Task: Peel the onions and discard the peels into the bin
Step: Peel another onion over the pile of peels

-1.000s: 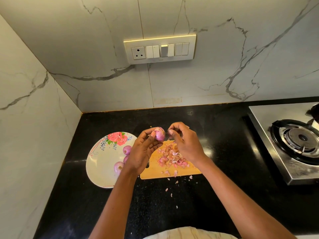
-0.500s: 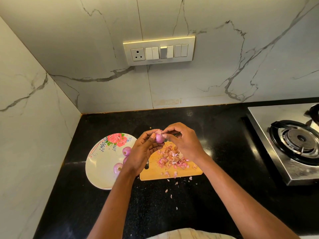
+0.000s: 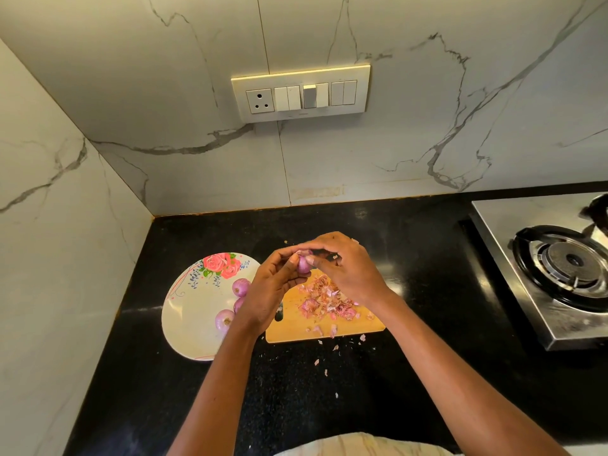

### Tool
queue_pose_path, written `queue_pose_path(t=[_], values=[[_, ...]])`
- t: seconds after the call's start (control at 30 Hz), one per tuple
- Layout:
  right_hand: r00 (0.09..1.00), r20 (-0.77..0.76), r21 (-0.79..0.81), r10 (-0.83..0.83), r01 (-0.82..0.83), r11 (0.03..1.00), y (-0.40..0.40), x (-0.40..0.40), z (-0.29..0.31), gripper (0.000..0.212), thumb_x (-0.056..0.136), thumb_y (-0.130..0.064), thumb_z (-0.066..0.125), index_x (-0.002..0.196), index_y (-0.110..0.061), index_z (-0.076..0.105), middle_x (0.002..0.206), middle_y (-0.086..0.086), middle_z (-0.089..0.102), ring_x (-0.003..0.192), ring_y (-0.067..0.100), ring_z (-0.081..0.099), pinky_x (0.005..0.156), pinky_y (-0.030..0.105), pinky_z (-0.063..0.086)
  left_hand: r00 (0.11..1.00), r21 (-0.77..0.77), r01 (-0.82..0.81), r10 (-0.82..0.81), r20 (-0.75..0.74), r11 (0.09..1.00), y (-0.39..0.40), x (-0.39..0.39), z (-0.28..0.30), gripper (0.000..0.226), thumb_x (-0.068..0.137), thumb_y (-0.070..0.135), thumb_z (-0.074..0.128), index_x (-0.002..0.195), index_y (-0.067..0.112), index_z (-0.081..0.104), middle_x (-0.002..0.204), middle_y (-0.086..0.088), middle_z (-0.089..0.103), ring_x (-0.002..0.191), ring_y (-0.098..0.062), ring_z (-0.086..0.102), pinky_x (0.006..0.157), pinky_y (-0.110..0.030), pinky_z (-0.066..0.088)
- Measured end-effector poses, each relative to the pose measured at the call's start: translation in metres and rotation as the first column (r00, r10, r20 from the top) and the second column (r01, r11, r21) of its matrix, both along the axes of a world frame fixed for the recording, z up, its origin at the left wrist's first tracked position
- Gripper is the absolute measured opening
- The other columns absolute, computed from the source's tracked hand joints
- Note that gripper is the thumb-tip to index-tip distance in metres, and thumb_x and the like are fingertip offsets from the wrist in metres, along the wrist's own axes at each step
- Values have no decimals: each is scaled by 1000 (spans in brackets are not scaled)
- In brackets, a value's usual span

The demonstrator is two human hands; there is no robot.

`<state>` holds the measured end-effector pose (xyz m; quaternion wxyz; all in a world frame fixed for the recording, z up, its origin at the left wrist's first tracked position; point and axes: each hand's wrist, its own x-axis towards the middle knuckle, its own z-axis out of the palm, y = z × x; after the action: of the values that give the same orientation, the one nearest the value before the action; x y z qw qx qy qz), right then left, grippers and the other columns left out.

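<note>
From my remote seat I see the black tabletop (image 3: pixel 329 406) already sprinkled with stray flakes, and that is my main worry: more skin could drift off the cutting board (image 3: pixel 296 327) and be missed when the peels go to the bin, which I cannot see in this view. The flowered plate (image 3: pixel 194 311) sits just left of the board, carrying three small onions (image 3: pixel 241 287) near its right edge; a careless wrist could knock them rolling. The peel pile (image 3: pixel 325 301) lies loose on the board, light enough to scatter. My left hand (image 3: pixel 269 291) curls around the small onion (image 3: pixel 303 264), held above the board's far edge, while my right hand (image 3: pixel 345 271) pinches at its top skin; a slippery bulb could pop out. I can read no writing or brand anywhere, not even on the switch panel (image 3: pixel 301 93).
</note>
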<state>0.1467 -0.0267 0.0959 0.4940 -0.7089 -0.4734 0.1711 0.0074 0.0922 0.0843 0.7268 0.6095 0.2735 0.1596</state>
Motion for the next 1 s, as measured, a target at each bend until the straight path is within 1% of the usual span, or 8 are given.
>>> queue_pose_path(t=[0.17,0.3,0.4,0.67,0.77,0.83,0.9,1.0], values=[[998,-59,-24,16,-17,1000,-2,2,3,17,91,-24,75,100,-38,70,105,-12,65,102,0,61,81,9,47,999,98,37,-33,-38,994,3,-3,0,44,94,39,56,134,20,59,125,-3,68,111,-21,69,96,-33,57],[993,-111,-50,-27,22,998,-4,2,-2,7,98,-22,67,104,-27,67,100,-14,67,97,-2,62,82,8,45,999,138,12,-5,-48,990,0,-3,0,42,93,41,58,131,25,61,124,1,69,109,-16,68,90,-28,57],[991,-115,-63,-67,60,996,-6,3,-5,10,97,-19,68,104,-23,63,93,-14,67,91,-2,63,78,8,45,999,143,-29,35,-36,989,-1,-3,0,40,91,39,61,128,25,63,123,2,69,109,-15,68,86,-25,57],[992,-34,-75,-123,120,990,-7,5,-7,16,99,-15,65,111,-20,73,97,-21,68,95,-10,64,80,8,50,996,214,-63,74,-44,975,1,-4,3,50,81,37,73,128,24,63,121,9,67,107,-1,65,80,-13,54],[991,2,-65,-133,133,989,-5,3,-6,19,98,-9,65,113,-16,74,101,-16,69,95,-18,60,80,0,43,995,248,-66,82,-54,967,0,-3,4,52,79,39,73,128,25,63,122,9,67,106,1,64,79,-12,54],[989,17,-72,-145,146,987,-5,3,-5,17,99,-12,64,112,-14,74,101,-9,72,90,-12,62,80,-3,39,995,249,-79,93,-43,965,0,-3,4,51,79,38,74,127,24,64,122,8,68,108,-3,66,81,-14,55],[989,43,-96,-145,148,984,-5,4,-7,18,97,-9,67,112,-15,75,109,-5,73,91,-4,64,82,-1,43,993,247,-94,108,-42,964,0,-3,4,51,78,37,75,126,24,64,122,8,68,108,-5,67,81,-15,56],[991,30,-118,-131,133,984,-6,4,-10,21,95,-10,68,112,-19,76,114,-12,68,96,-8,62,86,4,48,993,243,-103,116,-38,965,-1,-4,5,47,81,30,76,126,23,63,120,10,68,105,1,66,77,-11,54]])
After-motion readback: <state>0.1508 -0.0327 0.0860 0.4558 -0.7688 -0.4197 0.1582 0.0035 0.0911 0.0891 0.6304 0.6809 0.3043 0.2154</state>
